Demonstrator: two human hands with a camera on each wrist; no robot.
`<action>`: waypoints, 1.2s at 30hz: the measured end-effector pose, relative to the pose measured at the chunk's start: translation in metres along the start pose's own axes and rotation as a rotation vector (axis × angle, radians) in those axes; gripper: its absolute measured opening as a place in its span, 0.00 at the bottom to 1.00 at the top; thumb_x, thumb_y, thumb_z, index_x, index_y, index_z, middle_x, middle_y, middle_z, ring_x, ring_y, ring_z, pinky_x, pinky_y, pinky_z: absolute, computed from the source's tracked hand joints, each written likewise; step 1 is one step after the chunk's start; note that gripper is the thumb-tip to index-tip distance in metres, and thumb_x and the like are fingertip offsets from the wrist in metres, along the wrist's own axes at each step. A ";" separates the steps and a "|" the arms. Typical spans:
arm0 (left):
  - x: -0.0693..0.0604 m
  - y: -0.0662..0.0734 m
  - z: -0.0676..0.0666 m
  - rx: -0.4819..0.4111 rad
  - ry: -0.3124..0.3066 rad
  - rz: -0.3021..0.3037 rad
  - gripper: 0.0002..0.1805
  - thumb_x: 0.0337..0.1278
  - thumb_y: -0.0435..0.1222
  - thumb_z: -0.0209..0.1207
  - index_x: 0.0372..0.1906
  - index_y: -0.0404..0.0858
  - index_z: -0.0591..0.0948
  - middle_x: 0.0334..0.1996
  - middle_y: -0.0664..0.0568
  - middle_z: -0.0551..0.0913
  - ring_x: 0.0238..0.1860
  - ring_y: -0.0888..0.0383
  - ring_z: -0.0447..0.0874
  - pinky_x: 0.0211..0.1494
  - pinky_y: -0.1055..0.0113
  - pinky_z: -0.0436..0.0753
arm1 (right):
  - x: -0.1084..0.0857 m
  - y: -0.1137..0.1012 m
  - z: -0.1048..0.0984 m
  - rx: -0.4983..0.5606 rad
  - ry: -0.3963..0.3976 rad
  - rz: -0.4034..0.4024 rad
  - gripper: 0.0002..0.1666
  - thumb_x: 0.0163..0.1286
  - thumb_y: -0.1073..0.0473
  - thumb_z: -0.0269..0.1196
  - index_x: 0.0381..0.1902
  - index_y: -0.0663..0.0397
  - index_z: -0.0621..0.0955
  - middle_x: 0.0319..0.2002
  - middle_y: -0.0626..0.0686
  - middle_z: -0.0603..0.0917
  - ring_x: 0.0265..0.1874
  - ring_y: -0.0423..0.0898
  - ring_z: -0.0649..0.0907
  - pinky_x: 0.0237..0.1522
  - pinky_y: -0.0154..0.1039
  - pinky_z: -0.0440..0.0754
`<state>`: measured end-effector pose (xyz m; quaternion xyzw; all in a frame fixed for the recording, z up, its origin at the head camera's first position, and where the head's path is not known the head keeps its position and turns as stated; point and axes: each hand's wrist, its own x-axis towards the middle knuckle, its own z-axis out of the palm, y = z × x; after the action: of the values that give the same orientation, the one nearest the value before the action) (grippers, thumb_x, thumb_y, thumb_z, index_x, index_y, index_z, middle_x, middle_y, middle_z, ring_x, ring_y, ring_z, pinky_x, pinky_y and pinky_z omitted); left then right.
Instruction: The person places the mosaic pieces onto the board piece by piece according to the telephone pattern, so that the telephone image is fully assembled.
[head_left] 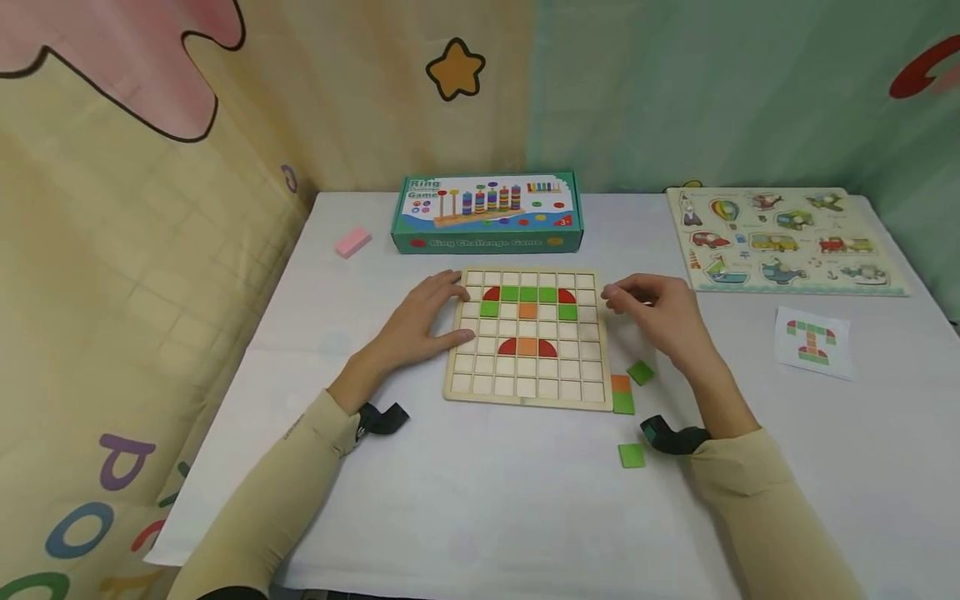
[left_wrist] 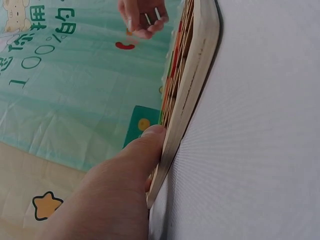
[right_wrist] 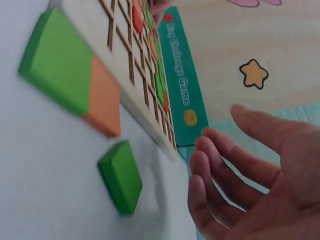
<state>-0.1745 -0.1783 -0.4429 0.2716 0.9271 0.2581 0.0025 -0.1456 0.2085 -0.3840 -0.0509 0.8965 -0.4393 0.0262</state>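
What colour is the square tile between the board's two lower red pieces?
Orange square tile; shows best in the head view.

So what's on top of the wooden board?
Green squares, orange squares and red curved pieces sit on the wooden board. The left hand covers bits of its left edge; what's underneath is hidden.

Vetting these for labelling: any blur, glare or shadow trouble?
Head: even light, grid board reads clearly, soft shadow beside the right sleeve. Left wrist: tilted view, board nearly edge-on, thin dark shadow along its base. Right wrist: tilted, nearest green tile and orange tile look soft. No strong glare in any view.
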 end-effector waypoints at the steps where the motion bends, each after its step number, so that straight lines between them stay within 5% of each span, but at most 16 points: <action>1: 0.000 0.001 0.001 0.000 -0.001 -0.006 0.32 0.63 0.58 0.67 0.65 0.46 0.75 0.82 0.47 0.62 0.85 0.47 0.52 0.87 0.46 0.52 | -0.002 0.004 -0.005 -0.025 -0.044 0.000 0.24 0.77 0.40 0.64 0.53 0.53 0.88 0.48 0.56 0.89 0.48 0.48 0.82 0.47 0.38 0.78; 7: -0.003 0.000 0.000 0.019 0.001 -0.011 0.32 0.64 0.58 0.67 0.65 0.46 0.75 0.82 0.48 0.63 0.85 0.48 0.52 0.88 0.48 0.51 | -0.015 0.036 -0.027 -0.058 -0.330 -0.063 0.22 0.70 0.47 0.73 0.56 0.50 0.86 0.48 0.53 0.88 0.45 0.48 0.83 0.46 0.29 0.82; 13: -0.006 -0.003 -0.002 0.016 0.005 -0.012 0.32 0.64 0.58 0.67 0.65 0.46 0.75 0.82 0.47 0.63 0.85 0.47 0.52 0.87 0.46 0.52 | -0.019 0.052 -0.036 -0.044 -0.479 -0.147 0.25 0.62 0.55 0.80 0.56 0.49 0.86 0.47 0.49 0.88 0.44 0.45 0.82 0.48 0.29 0.81; 30: 0.000 0.001 0.002 -0.006 0.000 -0.008 0.31 0.63 0.58 0.67 0.64 0.47 0.75 0.83 0.48 0.62 0.85 0.47 0.52 0.87 0.45 0.52 | -0.028 0.049 -0.029 -0.167 -0.385 -0.208 0.18 0.59 0.60 0.81 0.44 0.46 0.84 0.42 0.46 0.84 0.42 0.45 0.78 0.43 0.31 0.76; 36: 0.000 0.001 0.001 0.001 -0.002 -0.025 0.31 0.63 0.59 0.67 0.63 0.48 0.75 0.83 0.48 0.62 0.85 0.48 0.51 0.87 0.45 0.52 | -0.022 0.048 -0.026 -0.132 -0.334 -0.164 0.14 0.62 0.59 0.79 0.42 0.49 0.85 0.38 0.49 0.84 0.39 0.46 0.78 0.39 0.31 0.77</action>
<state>-0.1733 -0.1770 -0.4437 0.2604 0.9305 0.2576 0.0064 -0.1296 0.2601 -0.4058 -0.1976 0.8995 -0.3656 0.1352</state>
